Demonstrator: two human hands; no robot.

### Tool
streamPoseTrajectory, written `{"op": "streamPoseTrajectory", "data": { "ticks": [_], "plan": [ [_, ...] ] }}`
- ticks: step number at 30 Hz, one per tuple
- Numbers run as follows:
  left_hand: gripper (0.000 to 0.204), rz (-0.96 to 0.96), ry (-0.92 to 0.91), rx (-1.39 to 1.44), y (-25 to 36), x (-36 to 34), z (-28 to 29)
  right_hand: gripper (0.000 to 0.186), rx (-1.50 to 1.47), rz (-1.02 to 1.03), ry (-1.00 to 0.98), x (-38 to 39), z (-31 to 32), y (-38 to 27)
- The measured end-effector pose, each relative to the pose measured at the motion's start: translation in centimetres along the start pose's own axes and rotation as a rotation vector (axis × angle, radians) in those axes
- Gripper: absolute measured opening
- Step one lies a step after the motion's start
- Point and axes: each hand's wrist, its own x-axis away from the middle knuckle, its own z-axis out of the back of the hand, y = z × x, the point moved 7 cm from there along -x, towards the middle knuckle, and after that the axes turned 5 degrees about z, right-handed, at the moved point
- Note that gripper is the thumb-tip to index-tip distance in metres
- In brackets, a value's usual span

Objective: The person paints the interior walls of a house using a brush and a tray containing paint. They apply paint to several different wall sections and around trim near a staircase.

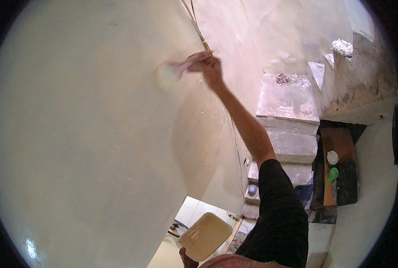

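Note:
My right arm, in a black sleeve, stretches far up along the pale wall [118, 125]. At its end my right hand [206, 64] is closed around a brush [177, 69], which has a pinkish handle and a pale, wide head. Motion smears the brush, and its head is at or close to the wall. Low in the view my left hand [188, 258] grips the edge of a beige rectangular tray with rounded corners [206, 236]. Only part of that hand shows. What the tray holds, if anything, I cannot make out.
Cables [198, 29] run down the wall by my right hand. Rough, whitish stairs [288, 105] rise on the right, with a blue ball-like thing [252, 189] low on them. Beyond stand a brown board [339, 140], a white round lid [332, 157] and a green scoop-like thing [333, 174].

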Motion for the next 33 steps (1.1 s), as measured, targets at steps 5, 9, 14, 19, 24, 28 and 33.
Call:
{"op": "streamPoseTrajectory", "data": {
  "ticks": [5, 9, 14, 19, 24, 28, 33],
  "plan": [
    [0.071, -0.008, 0.045, 0.018, -0.9, 1.0, 1.7, 0.007, 0.476, 0.123, 0.367, -5.5, 7.4, 0.7],
    [0.071, 0.012, -0.018, -0.021, -1.9, -1.2, 1.5, 0.02, 0.897, 0.29, 0.437, -8.0, 10.0, -1.6],
    [0.068, -0.048, 0.118, -0.039, -0.1, 3.5, -0.3, 0.023, 1.14, 0.413, 0.168, 6.2, -6.5, -2.8],
    [0.064, -0.072, 0.041, 0.124, 1.6, 3.6, -2.7, 0.012, 0.534, 0.306, -0.349, 17.8, -18.9, -12.6],
    [0.068, -0.071, 0.063, -0.019, -0.4, 2.9, 1.9, 0.009, 0.22, 0.068, -0.283, 11.2, -11.2, -6.2],
    [0.062, -0.022, 0.046, 0.227, -0.5, 3.6, 1.0, 0.011, 0.081, 0.012, 0.098, 1.1, 5.0, 1.2],
    [0.061, -0.025, 0.054, 0.168, -0.3, 3.1, 1.1, 0.013, 1.053, 0.246, 0.52, -3.9, 12.2, -0.5]
  ]
}}
